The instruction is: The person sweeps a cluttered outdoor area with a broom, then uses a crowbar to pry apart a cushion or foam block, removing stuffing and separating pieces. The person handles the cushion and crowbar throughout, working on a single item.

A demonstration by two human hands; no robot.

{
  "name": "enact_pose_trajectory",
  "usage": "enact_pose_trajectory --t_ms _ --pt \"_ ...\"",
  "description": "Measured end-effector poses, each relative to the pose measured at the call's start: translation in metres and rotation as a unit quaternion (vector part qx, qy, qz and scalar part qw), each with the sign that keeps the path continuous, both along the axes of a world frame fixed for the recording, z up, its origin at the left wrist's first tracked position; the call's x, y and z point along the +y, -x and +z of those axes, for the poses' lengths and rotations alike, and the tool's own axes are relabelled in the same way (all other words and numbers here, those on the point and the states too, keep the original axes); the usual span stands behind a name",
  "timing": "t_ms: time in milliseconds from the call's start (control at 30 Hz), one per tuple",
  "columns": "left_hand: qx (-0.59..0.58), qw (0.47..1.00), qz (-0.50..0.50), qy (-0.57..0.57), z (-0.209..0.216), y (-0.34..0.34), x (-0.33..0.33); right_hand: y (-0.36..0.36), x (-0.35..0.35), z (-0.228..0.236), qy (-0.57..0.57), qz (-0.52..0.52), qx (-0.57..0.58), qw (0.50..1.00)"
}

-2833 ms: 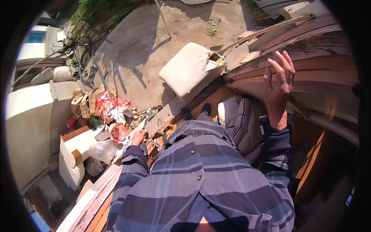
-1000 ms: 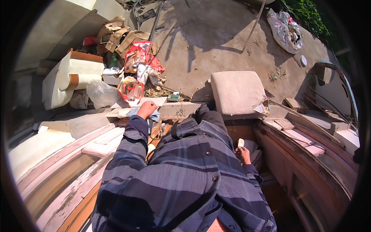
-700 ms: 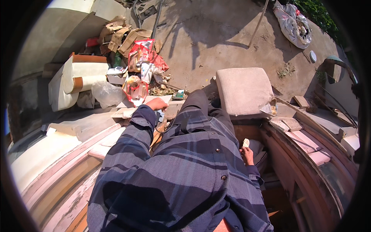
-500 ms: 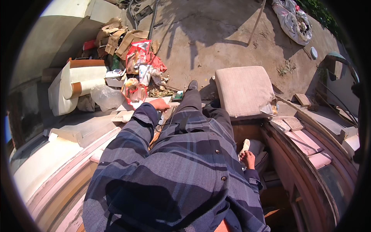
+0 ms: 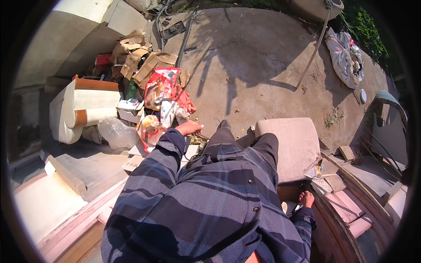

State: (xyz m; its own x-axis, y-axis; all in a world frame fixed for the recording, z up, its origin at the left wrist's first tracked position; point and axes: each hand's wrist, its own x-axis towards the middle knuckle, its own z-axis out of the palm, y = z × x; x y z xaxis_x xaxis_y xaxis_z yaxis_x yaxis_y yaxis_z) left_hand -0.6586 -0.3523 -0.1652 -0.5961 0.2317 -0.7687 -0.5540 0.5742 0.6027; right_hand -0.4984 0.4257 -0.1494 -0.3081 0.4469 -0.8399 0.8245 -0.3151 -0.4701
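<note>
My left hand [image 5: 189, 128] reaches forward beside my left thigh with its fingers closed. A small pale bit shows at the fingertips, too small to name. Just beyond it lie a red printed plastic bag [image 5: 151, 130] and other litter. Down at my right side, my right hand [image 5: 307, 200] has its fingers curled in, next to the pink wooden frame [image 5: 343, 207]; what it holds, if anything, is hidden. Left of that hand, a pale object [image 5: 284, 207] shows partly behind my shirt. A beige ribbed cushion [image 5: 289, 147] stands beside my right leg.
A heap of torn cardboard [image 5: 149, 63] and a cream seat with brown trim [image 5: 90, 105] lie at the left. A clear plastic bag [image 5: 117, 133] sits near them. Farther off are a leaning pole [image 5: 313, 55] and a stuffed white sack [image 5: 345, 59].
My legs have shifted, the right knee now bent out over the cushion. My right hand has moved right and away from the pale object. My left hand has moved slightly right.
</note>
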Motion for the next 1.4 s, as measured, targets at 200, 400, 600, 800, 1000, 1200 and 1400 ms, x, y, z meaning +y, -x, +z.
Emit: enact_pose_trajectory --t_ms 200,400,600,800,1000,1200,1400 --pt "-0.136 0.917 0.375 -0.010 -0.032 -0.207 -0.077 0.269 -0.185 -0.034 0.077 0.555 0.018 0.828" --pt "0.093 0.928 0.024 0.361 -0.026 -0.334 -0.005 0.489 -0.328 -0.012 -0.018 0.629 0.022 0.777" --pt "-0.006 0.577 0.816 0.035 -0.024 -0.273 0.168 0.622 -0.416 -0.044 -0.016 0.737 -0.052 0.674" --pt "-0.165 0.615 0.767 -0.073 -0.020 -0.162 0.311 0.714 -0.499 -0.072 0.024 0.819 -0.051 0.571" --pt "-0.076 0.436 0.890 0.107 0.008 -0.106 0.355 0.787 -0.595 -0.066 -0.122 0.936 -0.094 0.316" --pt "0.000 0.218 0.973 0.075 0.002 -0.070 0.449 0.731 -0.752 -0.074 -0.050 0.977 -0.016 0.208" --pt "-0.021 0.205 0.978 0.027 -0.062 0.014 0.595 0.556 -0.838 -0.045 0.059 0.992 0.100 0.045"
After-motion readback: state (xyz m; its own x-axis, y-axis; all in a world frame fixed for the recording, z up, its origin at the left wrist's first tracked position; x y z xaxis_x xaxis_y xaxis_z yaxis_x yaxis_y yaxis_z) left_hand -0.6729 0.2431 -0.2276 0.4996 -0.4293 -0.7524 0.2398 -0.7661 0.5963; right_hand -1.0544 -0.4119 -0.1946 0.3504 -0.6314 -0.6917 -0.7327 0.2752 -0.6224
